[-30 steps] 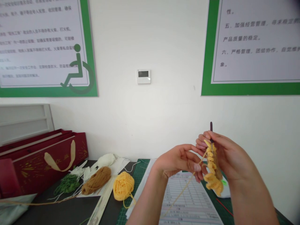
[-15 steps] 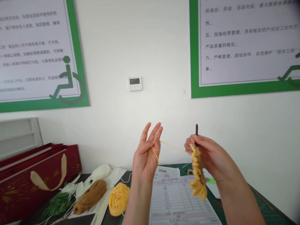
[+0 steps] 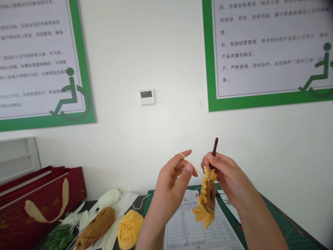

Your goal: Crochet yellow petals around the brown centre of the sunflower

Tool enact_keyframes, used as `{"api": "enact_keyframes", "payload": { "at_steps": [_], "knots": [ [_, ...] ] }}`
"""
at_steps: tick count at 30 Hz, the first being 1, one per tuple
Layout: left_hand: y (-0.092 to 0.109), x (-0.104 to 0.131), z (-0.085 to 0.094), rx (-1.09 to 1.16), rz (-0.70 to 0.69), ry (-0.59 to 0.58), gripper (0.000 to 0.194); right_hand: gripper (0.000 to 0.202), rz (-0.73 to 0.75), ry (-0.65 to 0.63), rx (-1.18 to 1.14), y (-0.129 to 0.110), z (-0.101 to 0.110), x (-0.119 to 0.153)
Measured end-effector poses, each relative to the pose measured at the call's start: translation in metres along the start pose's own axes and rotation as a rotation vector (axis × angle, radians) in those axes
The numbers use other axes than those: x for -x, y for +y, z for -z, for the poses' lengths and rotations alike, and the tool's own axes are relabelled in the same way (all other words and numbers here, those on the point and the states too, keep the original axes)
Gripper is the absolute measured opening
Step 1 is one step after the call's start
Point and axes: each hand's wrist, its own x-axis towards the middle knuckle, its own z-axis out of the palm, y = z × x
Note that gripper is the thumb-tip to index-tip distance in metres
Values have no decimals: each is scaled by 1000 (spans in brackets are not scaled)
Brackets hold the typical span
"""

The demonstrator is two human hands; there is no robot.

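Observation:
My right hand point(image 3: 223, 170) is closed on a dark-handled crochet hook point(image 3: 214, 147) that points up, its metal shaft down at the top of a crocheted piece point(image 3: 208, 199). The piece has a yellow ruffled edge and a brown middle, and hangs below the fingers. Yellow yarn point(image 3: 194, 166) runs from it to my left hand point(image 3: 174, 177), passing over the raised index finger and round other fingers. The thumb of my left hand is stretched toward the piece, a small gap away from it.
Printed sheets point(image 3: 197, 229) lie on a green cutting mat point(image 3: 281, 222) beneath the hands. At left are a yellow yarn ball point(image 3: 129, 229), a brown skein point(image 3: 96, 227), white yarn point(image 3: 109, 198), green yarn point(image 3: 58, 236) and a red gift bag point(image 3: 47, 201).
My left hand has turned and come right, closer to the piece, and the yarn span is shorter. The piece has swung to show its brown middle, and the hook leans more. The view has shifted slightly.

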Motion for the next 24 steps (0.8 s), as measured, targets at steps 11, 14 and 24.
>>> {"api": "enact_keyframes", "payload": {
  "at_steps": [11, 14, 24],
  "knots": [
    [9, 13, -6, 401, 96, -44, 82, 39, 114, 19, -32, 0, -10, 14],
    [14, 14, -2, 454, 94, -26, 87, 37, 110, -40, -117, 1, -12, 15],
    [29, 17, -3, 460, 103, 198, 95, 12, 633, -164, 131, -1, -5, 11]
  ]
}}
